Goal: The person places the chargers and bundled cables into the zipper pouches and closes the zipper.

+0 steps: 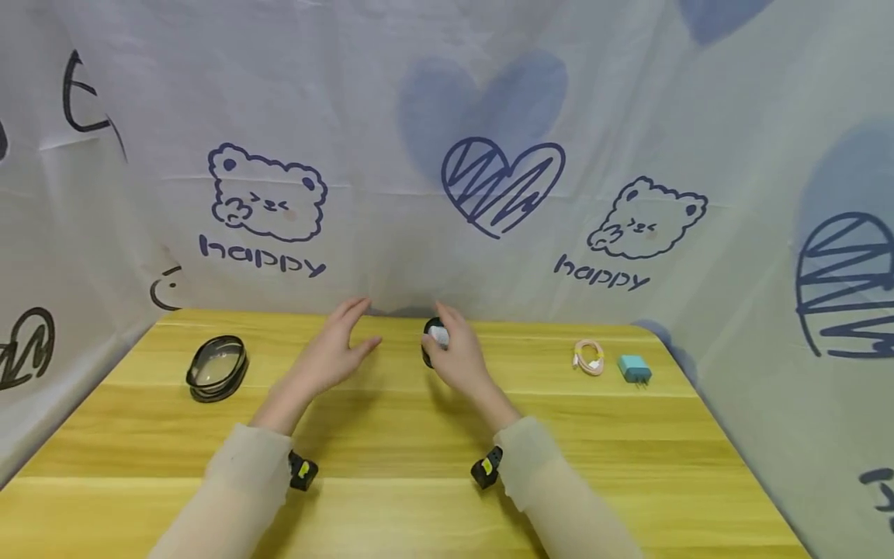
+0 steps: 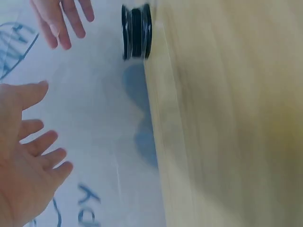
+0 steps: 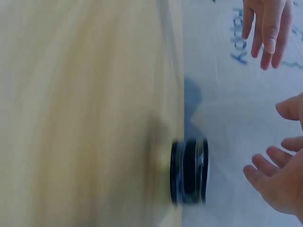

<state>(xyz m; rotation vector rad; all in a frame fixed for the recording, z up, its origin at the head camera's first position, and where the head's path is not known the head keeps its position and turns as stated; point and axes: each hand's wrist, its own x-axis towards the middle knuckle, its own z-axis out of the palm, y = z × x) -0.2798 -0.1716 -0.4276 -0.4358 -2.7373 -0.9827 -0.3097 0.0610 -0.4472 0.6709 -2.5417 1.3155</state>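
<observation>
A small round black container (image 1: 429, 341) with a clear lid stands at the table's far edge against the curtain. My right hand (image 1: 454, 351) partly covers it in the head view. In the right wrist view the container (image 3: 189, 163) stands alone, and my right hand (image 3: 279, 184) hovers close beside it with relaxed fingers, not touching. My left hand (image 1: 351, 331) is open to the container's left, palm turned toward it, with a gap between them. In the left wrist view the container (image 2: 136, 32) also stands free of both the left hand (image 2: 31, 158) and the right hand (image 2: 61, 19).
A second round black-rimmed clear container (image 1: 217, 367) lies at the table's far left. A coiled pink cable (image 1: 589, 357) and a teal charger plug (image 1: 634, 369) lie at the far right. The printed curtain (image 1: 447, 194) closes in the yellow wooden table (image 1: 391, 435) at the back and sides.
</observation>
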